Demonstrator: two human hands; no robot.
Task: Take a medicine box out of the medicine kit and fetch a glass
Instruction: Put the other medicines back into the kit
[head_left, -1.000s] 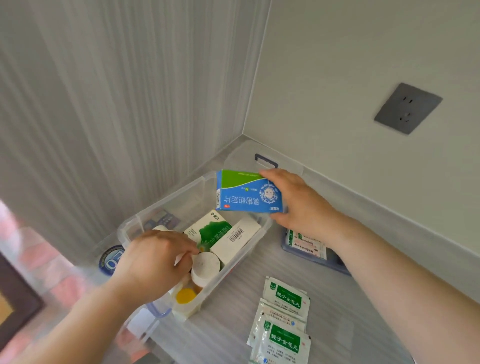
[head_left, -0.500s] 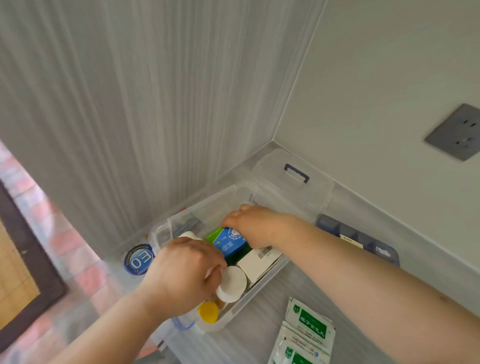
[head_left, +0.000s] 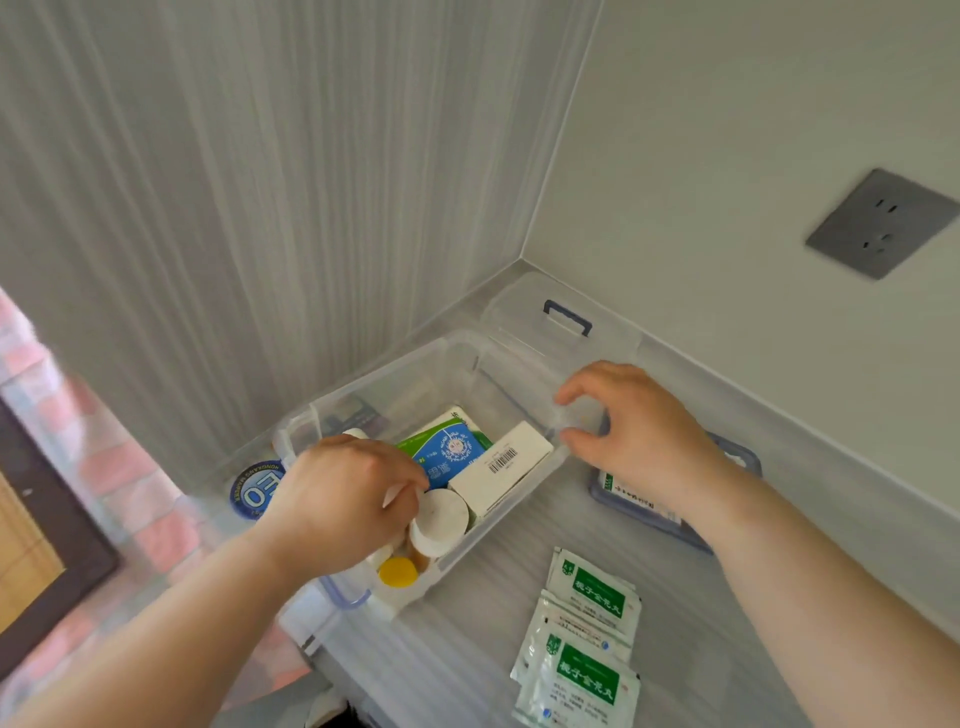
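A clear plastic medicine kit (head_left: 519, 364) occupies mid-frame on the grey counter (head_left: 467, 660). The right hand (head_left: 641, 434), fingers spread and empty, hovers at its right rim; the left hand (head_left: 337, 499) curls inside among white bottles (head_left: 441, 517). The blue-and-green medicine box (head_left: 452, 452) lies in the kit, centre frame.

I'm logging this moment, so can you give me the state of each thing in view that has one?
Medicine kit: open, lid off.
Lid: lying behind the kit.
Blue box: lying inside the kit, nobody holding it.
White box: inside the kit.
Left hand: fingers down among the bottles.
Right hand: open, empty.
Green sachets: on the counter, sealed.
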